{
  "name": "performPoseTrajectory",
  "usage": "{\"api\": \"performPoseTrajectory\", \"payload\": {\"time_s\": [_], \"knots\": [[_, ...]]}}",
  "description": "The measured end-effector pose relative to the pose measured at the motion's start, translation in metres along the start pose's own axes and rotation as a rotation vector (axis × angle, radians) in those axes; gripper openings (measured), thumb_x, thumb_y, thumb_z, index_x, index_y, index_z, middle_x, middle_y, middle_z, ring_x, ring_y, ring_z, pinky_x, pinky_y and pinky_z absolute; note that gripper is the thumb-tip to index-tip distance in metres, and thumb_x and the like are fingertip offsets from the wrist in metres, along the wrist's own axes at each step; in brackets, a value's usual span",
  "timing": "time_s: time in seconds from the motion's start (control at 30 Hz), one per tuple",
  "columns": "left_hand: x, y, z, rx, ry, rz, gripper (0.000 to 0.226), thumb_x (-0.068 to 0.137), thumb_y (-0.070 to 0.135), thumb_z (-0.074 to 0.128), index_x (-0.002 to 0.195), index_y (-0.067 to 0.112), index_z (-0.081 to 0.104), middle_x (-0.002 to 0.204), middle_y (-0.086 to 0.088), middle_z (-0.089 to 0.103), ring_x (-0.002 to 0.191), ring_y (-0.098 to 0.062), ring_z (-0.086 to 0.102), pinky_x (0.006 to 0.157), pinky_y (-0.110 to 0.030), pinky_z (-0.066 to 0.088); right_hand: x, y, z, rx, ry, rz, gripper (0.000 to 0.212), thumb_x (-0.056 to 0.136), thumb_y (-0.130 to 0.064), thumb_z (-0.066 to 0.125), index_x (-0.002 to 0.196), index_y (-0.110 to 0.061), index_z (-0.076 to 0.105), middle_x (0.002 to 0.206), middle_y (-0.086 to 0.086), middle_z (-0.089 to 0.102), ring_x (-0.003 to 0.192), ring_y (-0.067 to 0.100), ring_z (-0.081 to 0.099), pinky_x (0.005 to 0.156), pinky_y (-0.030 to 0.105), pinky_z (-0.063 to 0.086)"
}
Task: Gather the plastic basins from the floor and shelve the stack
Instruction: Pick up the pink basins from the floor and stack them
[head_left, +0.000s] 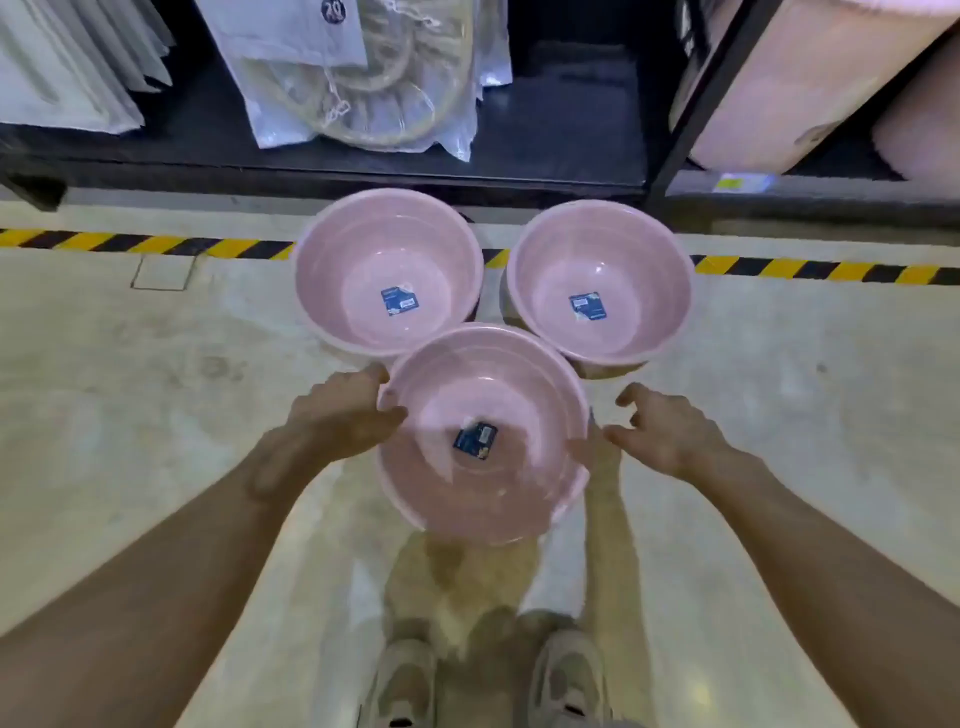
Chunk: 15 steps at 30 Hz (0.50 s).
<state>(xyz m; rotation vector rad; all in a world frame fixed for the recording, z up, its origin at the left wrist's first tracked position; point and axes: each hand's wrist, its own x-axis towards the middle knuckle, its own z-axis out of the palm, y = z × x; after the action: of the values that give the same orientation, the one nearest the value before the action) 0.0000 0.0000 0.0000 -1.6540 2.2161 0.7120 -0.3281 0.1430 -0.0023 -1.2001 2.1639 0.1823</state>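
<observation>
We see three pink basins on the floor (156, 364) before the dark shelf (363, 166). Our left hand (340, 415) grasps the rim of the nearest basin (483, 436) with its fingers. Our right hand (662, 428) is just beside the opposite rim, fingers released and curled. The left basin (387, 275) and the right basin (600, 283) stand behind it.
</observation>
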Motion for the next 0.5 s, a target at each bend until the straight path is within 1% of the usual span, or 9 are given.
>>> {"api": "performPoseTrajectory", "payload": {"time_s": [0.07,0.13,0.17,0.2,0.27,0.33,0.4,0.47,0.5], "knots": [[0.022,-0.014,0.030,0.056,0.057,-0.014,0.048,0.089,0.056,0.051,0.124,0.023,0.051,0.118,-0.010,0.066,0.102,-0.035,0.063,0.075,-0.038,0.045,0.028,0.009,0.028,-0.029,0.028,0.012,0.066,0.087,-0.061,0.058,0.143,-0.027,0.046,0.131,0.008,0.065,0.118,0.031,0.061,0.083,0.041,0.046],[0.043,-0.026,0.054,0.073,0.070,-0.056,0.047,0.086,0.055,0.053,0.120,0.022,0.052,0.114,-0.013,0.064,0.098,-0.038,0.061,0.074,-0.037,0.042,0.054,0.016,0.052,-0.038,0.034,0.021,0.067,0.087,-0.064,0.057,0.142,-0.027,0.046,0.128,0.008,0.066,0.114,0.032,0.063,0.078,0.039,0.043],[0.051,-0.029,0.065,0.061,0.078,-0.062,0.047,0.084,0.055,0.057,0.118,0.022,0.051,0.111,-0.013,0.064,0.095,-0.037,0.060,0.075,-0.037,0.042,0.065,0.019,0.064,-0.030,0.045,0.011,0.066,0.086,-0.065,0.056,0.140,-0.027,0.046,0.125,0.007,0.067,0.111,0.032,0.064,0.076,0.039,0.043],[0.058,-0.032,0.074,0.054,0.082,-0.067,0.048,0.084,0.055,0.059,0.117,0.022,0.049,0.108,-0.013,0.063,0.091,-0.037,0.059,0.076,-0.038,0.044,0.072,0.018,0.074,-0.023,0.048,0.012,0.064,0.085,-0.066,0.056,0.135,-0.028,0.048,0.120,0.007,0.068,0.105,0.032,0.064,0.074,0.039,0.043],[0.066,-0.038,0.089,0.027,0.138,-0.063,0.051,0.084,0.054,0.062,0.117,0.019,0.043,0.097,-0.011,0.059,0.091,-0.040,0.060,0.076,-0.041,0.047,0.085,0.022,0.092,-0.005,0.075,0.000,0.056,0.080,-0.068,0.056,0.118,-0.028,0.049,0.104,0.003,0.068,0.091,0.030,0.063,0.066,0.038,0.041],[0.068,-0.045,0.100,0.008,0.168,-0.092,0.050,0.086,0.049,0.064,0.112,0.016,0.038,0.091,-0.010,0.055,0.090,-0.041,0.061,0.073,-0.041,0.046,0.090,0.024,0.105,0.005,0.089,0.008,0.050,0.077,-0.065,0.058,0.106,-0.027,0.044,0.092,0.000,0.062,0.082,0.027,0.061,0.062,0.038,0.040],[0.065,-0.050,0.108,0.010,0.104,-0.124,0.043,0.086,0.045,0.063,0.101,0.011,0.043,0.089,-0.011,0.062,0.080,-0.038,0.063,0.071,-0.040,0.052,0.089,0.023,0.114,0.036,0.088,-0.007,0.048,0.077,-0.059,0.060,0.106,-0.026,0.039,0.091,0.000,0.061,0.081,0.028,0.061,0.065,0.041,0.045],[0.060,-0.053,0.111,-0.103,0.034,-0.143,0.032,0.088,0.041,0.060,0.090,0.012,0.049,0.078,-0.008,0.071,0.060,-0.031,0.071,0.062,-0.040,0.061,0.086,0.021,0.118,0.126,0.067,-0.009,0.046,0.081,-0.052,0.062,0.110,-0.024,0.039,0.094,0.004,0.063,0.083,0.031,0.065,0.073,0.046,0.055],[0.058,-0.053,0.112,-0.154,0.023,-0.142,0.028,0.089,0.039,0.058,0.086,0.013,0.049,0.071,-0.006,0.071,0.050,-0.028,0.071,0.058,-0.038,0.062,0.084,0.020,0.119,0.182,0.057,-0.006,0.043,0.084,-0.046,0.063,0.110,-0.021,0.039,0.095,0.008,0.064,0.082,0.032,0.066,0.074,0.048,0.058]]}}
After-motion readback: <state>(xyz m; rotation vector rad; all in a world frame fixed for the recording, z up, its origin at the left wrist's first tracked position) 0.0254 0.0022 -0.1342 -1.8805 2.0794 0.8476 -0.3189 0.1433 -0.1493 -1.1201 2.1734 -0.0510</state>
